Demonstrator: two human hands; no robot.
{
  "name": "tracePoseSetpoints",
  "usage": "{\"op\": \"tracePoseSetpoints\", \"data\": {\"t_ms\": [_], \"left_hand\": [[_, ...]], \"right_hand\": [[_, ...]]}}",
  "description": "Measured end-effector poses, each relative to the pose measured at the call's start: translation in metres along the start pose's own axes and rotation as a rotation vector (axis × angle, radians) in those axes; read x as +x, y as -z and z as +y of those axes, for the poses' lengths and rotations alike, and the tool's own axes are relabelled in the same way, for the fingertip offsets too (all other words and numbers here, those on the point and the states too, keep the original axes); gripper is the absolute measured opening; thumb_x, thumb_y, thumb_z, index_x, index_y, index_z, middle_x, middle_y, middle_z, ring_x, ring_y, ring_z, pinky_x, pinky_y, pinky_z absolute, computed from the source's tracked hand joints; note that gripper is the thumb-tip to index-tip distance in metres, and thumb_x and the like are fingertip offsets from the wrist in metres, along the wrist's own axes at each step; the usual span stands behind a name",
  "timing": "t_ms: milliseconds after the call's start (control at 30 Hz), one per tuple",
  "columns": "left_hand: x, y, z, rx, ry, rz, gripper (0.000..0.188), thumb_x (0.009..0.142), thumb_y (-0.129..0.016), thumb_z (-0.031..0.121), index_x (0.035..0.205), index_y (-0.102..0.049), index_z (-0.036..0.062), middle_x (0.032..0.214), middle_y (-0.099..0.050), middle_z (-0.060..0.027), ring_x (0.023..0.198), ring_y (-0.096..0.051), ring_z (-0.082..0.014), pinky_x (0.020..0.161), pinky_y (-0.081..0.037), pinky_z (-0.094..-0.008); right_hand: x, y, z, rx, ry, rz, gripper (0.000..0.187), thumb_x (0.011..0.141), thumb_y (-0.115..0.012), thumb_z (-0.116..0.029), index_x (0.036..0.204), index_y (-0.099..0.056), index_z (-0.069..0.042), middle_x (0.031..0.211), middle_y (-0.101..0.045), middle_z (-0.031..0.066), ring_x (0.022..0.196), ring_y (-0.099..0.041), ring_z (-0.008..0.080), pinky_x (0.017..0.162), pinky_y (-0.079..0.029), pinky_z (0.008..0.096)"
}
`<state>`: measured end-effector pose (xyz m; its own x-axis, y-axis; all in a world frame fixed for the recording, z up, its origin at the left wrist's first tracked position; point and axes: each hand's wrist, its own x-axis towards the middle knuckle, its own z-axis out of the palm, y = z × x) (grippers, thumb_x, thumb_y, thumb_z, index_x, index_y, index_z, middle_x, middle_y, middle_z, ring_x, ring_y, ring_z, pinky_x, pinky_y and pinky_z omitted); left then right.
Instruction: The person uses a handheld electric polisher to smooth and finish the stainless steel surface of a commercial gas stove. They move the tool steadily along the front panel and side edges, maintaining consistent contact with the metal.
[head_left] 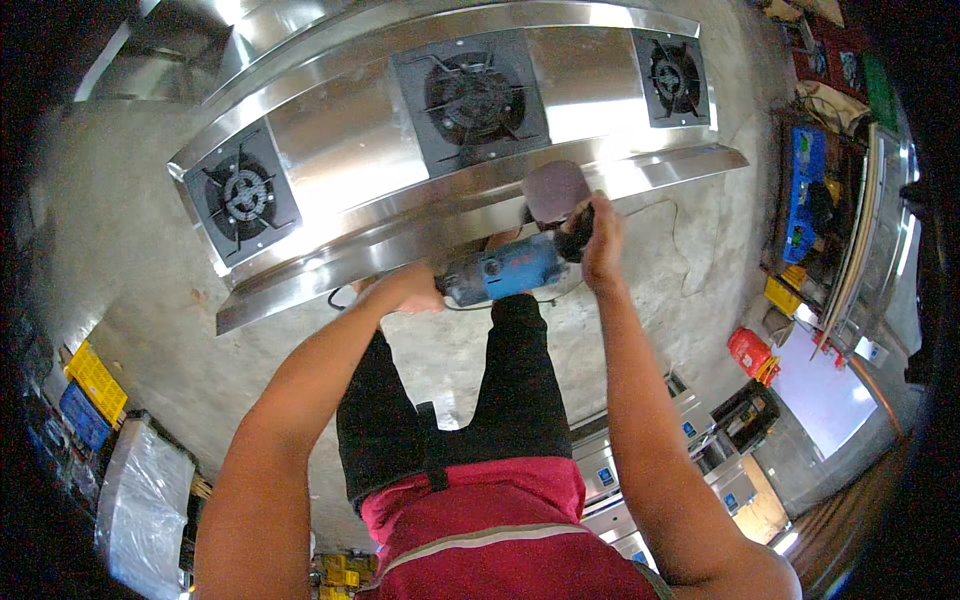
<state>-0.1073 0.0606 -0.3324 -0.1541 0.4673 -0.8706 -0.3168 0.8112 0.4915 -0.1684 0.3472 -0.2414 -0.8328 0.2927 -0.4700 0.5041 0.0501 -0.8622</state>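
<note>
A blue power polisher [516,266] with a dull purple-brown sanding drum [556,190] lies crosswise in front of my legs. My left hand [408,289] is closed round its rear grip. At the front end my right hand [602,243] wraps the dark handle beside the drum. The drum overlaps the front ledge [450,215] of a long stainless-steel gas stove [335,165]; whether the two touch, I cannot tell. A dark cord trails from the tool near my left hand.
Three black burners, including the middle burner [475,98], sit in the stove top. Concrete floor [640,330] surrounds it. A red container [752,354] stands at right, near steel units [690,425]. A yellow crate [97,383] and a plastic-wrapped item [150,490] lie at left.
</note>
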Motion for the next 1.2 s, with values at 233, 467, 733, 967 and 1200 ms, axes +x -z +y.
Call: {"op": "tracePoseSetpoints", "data": {"t_ms": [233, 467, 733, 967, 1200], "left_hand": [[-0.115, 0.015, -0.161, 0.076, 0.15, -0.058, 0.032, 0.061, -0.073, 0.02, 0.079, -0.066, -0.0057, 0.065, -0.065, -0.0157, 0.061, -0.063, -0.0259, 0.058, -0.051, -0.0403], [-0.199, 0.032, -0.224, -0.027, 0.285, -0.034, 0.031, 0.063, -0.073, 0.021, 0.085, -0.069, -0.0006, 0.065, -0.063, -0.0106, 0.058, -0.058, -0.0208, 0.057, -0.049, -0.038], [-0.135, 0.029, -0.138, -0.01, 0.182, -0.045, 0.034, 0.062, -0.071, 0.023, 0.087, -0.07, -0.0003, 0.073, -0.067, -0.0149, 0.065, -0.063, -0.0273, 0.065, -0.051, -0.04], [-0.011, 0.02, 0.028, 0.091, 0.076, -0.005, 0.041, 0.06, -0.072, 0.026, 0.082, -0.067, -0.0089, 0.078, -0.068, -0.0253, 0.074, -0.069, -0.0351, 0.067, -0.053, -0.0456], [0.106, 0.001, 0.2, -0.011, -0.116, 0.016, 0.034, 0.06, -0.072, 0.024, 0.068, -0.065, -0.0079, 0.064, -0.065, -0.0185, 0.058, -0.064, -0.0316, 0.057, -0.051, -0.0443]], "right_hand": [[-0.104, -0.165, 0.046, -0.129, -0.077, 0.065, 0.047, 0.102, -0.043, -0.038, 0.07, -0.057, -0.006, 0.064, -0.055, 0.0047, 0.064, -0.05, 0.0136, 0.063, -0.04, 0.0315], [-0.166, -0.247, 0.019, -0.041, -0.107, -0.065, 0.049, 0.099, -0.047, -0.037, 0.069, -0.057, 0.0, 0.062, -0.057, 0.0086, 0.059, -0.053, 0.0193, 0.058, -0.041, 0.0362], [-0.11, -0.164, 0.015, -0.056, -0.059, -0.01, 0.049, 0.1, -0.042, -0.036, 0.067, -0.053, -0.001, 0.063, -0.053, 0.0056, 0.062, -0.047, 0.0153, 0.062, -0.037, 0.0324], [0.003, 0.004, -0.008, -0.047, -0.023, 0.159, 0.049, 0.1, -0.045, -0.043, 0.069, -0.055, -0.006, 0.063, -0.053, 0.0036, 0.057, -0.047, 0.0143, 0.058, -0.037, 0.031], [0.125, 0.186, -0.03, 0.042, 0.002, 0.097, 0.042, 0.097, -0.051, -0.046, 0.075, -0.053, -0.011, 0.065, -0.053, 0.0026, 0.058, -0.051, 0.0146, 0.057, -0.043, 0.0296]]}}
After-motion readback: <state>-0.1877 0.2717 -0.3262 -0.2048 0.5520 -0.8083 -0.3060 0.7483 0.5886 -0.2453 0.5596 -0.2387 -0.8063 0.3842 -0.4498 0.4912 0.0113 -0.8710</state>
